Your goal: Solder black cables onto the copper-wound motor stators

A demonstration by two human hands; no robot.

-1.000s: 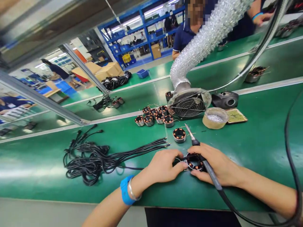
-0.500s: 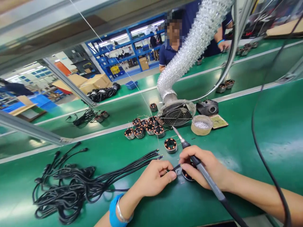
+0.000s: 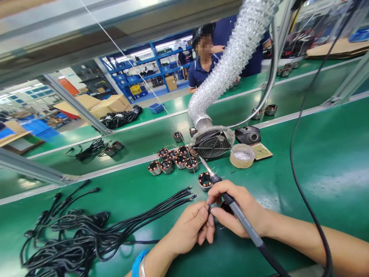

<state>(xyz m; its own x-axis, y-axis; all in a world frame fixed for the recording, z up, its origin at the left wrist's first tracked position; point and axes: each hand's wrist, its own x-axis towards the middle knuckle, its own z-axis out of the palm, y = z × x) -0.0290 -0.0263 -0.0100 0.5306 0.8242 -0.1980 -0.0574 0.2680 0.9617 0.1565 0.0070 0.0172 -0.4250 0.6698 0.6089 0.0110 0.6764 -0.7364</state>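
My left hand pinches the end of a black cable, whose small wires show at its tip. My right hand has the soldering iron lying across it, tip up and to the left, while its thumb and finger meet near the cable end. Just beyond my hands stands a copper-wound stator; another, mostly hidden, sits under my right hand. Several more stators are grouped before the fan. A bundle of black cables lies to the left, bare ends towards my hands.
A round fume fan with a silver duct stands ahead. Right of it are a round tub, a flat tin and a black holder. A cord hangs at right. A person is across the bench.
My left hand has turned, its lower fingers now showing beneath the cable end, which points more upward. Both hands remain close together. The view has shifted slightly.
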